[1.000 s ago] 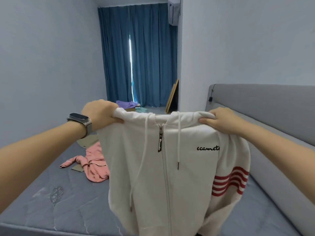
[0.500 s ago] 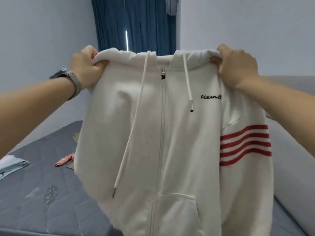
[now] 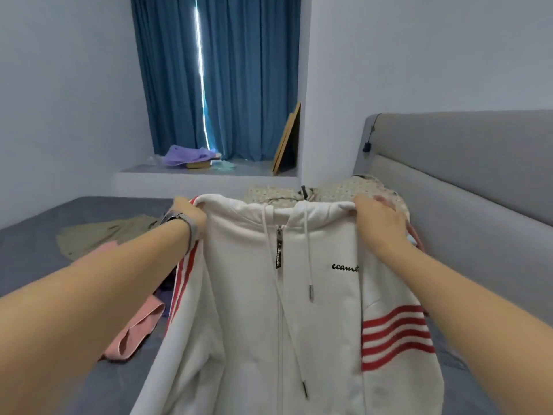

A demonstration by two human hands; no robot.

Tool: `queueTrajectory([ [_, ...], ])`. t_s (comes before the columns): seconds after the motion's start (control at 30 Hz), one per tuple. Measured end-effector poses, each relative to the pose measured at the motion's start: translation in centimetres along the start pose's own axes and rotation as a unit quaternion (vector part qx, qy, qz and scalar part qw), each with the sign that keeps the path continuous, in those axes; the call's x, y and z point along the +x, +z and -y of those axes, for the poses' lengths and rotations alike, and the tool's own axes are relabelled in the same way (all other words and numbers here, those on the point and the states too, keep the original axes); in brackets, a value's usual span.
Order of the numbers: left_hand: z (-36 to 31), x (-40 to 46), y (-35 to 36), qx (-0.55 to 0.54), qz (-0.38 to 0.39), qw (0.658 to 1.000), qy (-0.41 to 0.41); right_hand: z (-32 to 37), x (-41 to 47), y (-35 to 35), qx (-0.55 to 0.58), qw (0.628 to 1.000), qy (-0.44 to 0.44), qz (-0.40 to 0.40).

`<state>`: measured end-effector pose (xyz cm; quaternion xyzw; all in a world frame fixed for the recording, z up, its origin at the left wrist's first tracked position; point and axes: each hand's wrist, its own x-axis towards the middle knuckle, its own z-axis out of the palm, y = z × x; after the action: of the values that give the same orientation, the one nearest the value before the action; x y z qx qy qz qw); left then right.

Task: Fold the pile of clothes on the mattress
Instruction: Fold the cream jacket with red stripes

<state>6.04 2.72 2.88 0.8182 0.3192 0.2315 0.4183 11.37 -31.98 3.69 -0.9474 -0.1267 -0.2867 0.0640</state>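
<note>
Across the dark grey quilted mattress [image 3: 45,235], from its near edge toward the grey padded headboard [image 3: 463,181] on the right, lies the unfolded pile, and over it hangs the white zip-up hoodie with red sleeve stripes [image 3: 248,324], front facing the person, zipped, drawstrings dangling. Behind it near the headboard sits a pale patterned garment [image 3: 338,187]; toward the far left edge an olive-green garment [image 3: 101,235] lies flat, and a pink garment [image 3: 134,333] is crumpled nearer the front edge. The left hand [image 3: 191,214] grips one shoulder beside the hood, the right hand [image 3: 380,223] grips the other, fingers curled over the cloth. This looks like the spreading step; next, laying it flat on bare mattress seems called for.
</note>
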Motion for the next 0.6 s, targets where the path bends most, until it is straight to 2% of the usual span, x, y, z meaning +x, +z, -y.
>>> queueTrajectory([
  [0.07, 2.2, 1.1, 5.5, 0.003, -0.029, 0.999, -0.041, 0.3, 0.2, 6.3, 0.023, 0.999, 0.035, 0.009],
  [0.13, 6.5, 0.1, 10.8, 0.053, -0.041, 0.997, 0.025, 0.9, -1.5, 13.6, 0.036, 0.996, 0.077, 0.041],
  [0.17, 10.2, -0.7, 13.6, 0.086, 0.008, 0.993, 0.085, 1.1, -3.1, 17.6, 0.044, 0.992, 0.095, 0.073],
  [0.23, 18.9, -1.7, 18.8, 0.225, 0.130, 0.956, 0.137, 1.4, -8.0, 25.0, 0.049, 0.975, 0.110, 0.185],
  [0.3, 26.9, -2.7, 21.9, 0.383, 0.216, 0.892, 0.105, 1.5, -13.4, 31.2, 0.032, 0.950, 0.104, 0.293],
  [0.33, 29.2, -3.0, 22.7, 0.428, 0.215, 0.873, 0.088, 1.5, -15.3, 33.5, 0.018, 0.946, 0.102, 0.306],
  [0.43, 30.3, -2.2, 24.0, 0.457, 0.157, 0.868, 0.112, 1.6, -15.5, 37.1, -0.014, 0.960, 0.102, 0.259],
  [0.6, 29.2, -0.5, 25.3, 0.505, 0.163, 0.842, 0.100, 2.3, -13.5, 39.4, -0.014, 0.967, 0.113, 0.229],
])
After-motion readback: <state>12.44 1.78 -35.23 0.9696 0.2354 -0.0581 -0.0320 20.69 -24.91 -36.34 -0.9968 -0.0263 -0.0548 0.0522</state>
